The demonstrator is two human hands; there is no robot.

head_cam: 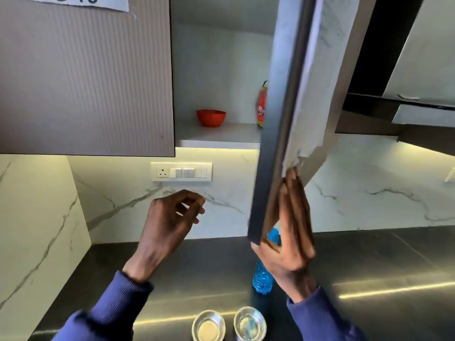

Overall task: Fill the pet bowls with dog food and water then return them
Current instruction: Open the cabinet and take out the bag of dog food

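Observation:
Two small steel pet bowls stand side by side at the counter's front edge: the left bowl (208, 325) and the right bowl (250, 323), whose contents I cannot tell. A blue water bottle (263, 279) stands behind them, partly hidden by my right hand. My right hand (289, 232) holds the lower corner of the open cabinet door (278, 124), fingers straight along its inner face and thumb under the edge. My left hand (170, 222) hovers in the air below the cabinet, fingers loosely curled, holding nothing. Inside the cabinet an orange-red bowl (211, 117) sits on the shelf.
A red fire extinguisher (261, 104) stands at the shelf's right, half hidden by the door. A closed ribbed cabinet door (86, 77) hangs at left. A socket and switch panel (181, 171) is on the marble backsplash. The dark counter (369, 267) stretches right.

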